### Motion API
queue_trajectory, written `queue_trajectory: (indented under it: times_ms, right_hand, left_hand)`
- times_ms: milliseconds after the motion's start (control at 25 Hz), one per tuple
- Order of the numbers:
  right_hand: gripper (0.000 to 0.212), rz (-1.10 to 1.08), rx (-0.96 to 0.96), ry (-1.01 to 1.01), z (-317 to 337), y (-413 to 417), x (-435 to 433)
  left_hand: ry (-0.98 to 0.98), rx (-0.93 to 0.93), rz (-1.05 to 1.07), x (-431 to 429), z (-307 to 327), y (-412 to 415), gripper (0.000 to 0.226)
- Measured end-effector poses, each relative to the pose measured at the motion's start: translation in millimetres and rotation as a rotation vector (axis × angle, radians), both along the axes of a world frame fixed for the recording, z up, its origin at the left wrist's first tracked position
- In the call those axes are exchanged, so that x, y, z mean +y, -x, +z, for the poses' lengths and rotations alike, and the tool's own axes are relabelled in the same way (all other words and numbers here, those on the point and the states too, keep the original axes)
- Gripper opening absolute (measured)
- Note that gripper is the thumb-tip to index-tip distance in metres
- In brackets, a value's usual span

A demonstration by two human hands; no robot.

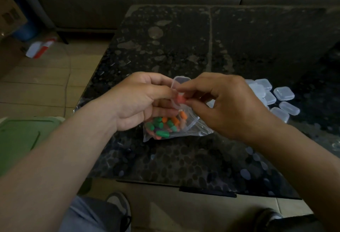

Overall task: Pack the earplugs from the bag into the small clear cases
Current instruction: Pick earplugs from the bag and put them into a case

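Grips 1 open case in the left hand, fingers curled round it, just above the bag. Pinches 1 coral earplug between thumb and forefinger of the right hand, at the mouth of that case, directly above the bag. Cannot tell whether anything already sits inside the held case: fingers hide it.

Judged status: early to middle of the job. Loading 1 case at present; lid not yet shut. Leaves many loose earplugs to pack: green, orange and purple, heaped in the left half of the bag. Leaves the bag lying flat on the table.

Shows a pile of cases right of the bag, near but apart, lids shut as far as visible. Shows no colour through their walls, so judged unfilled; not certain in this dim light. Shows no filled case anywhere around the bag.

Remaining per case: insert, snap lid, set aside, take the next from the pile.
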State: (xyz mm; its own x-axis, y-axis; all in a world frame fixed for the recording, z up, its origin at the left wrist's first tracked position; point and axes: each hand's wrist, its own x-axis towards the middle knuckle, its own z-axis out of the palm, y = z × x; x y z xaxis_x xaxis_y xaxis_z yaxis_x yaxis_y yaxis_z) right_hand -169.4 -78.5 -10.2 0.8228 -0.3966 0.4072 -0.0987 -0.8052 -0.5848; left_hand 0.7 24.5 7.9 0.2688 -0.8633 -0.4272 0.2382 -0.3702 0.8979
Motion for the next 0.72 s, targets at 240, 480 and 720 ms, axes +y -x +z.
queue_trajectory:
  times_ms: [240, 480, 720]
  right_hand:
    - [0.022, -0.001, -0.084, 0.148, 2.8, 0.7, 2.5]
    - [0.041, -0.135, -0.076, 0.081, 8.4, 4.3, -1.0]
    - [0.052, -0.035, 0.021, 0.067, 3.7, 1.5, 0.5]
  left_hand:
    - [0.013, 0.055, 0.032, 0.5, 1.2, -3.3, 0.034]
    - [0.047, 0.119, 0.069, 1.0, 0.9, -5.7, 0.035]
    - [0.098, 0.176, -0.030, 0.9, 0.6, -5.4, 0.039]
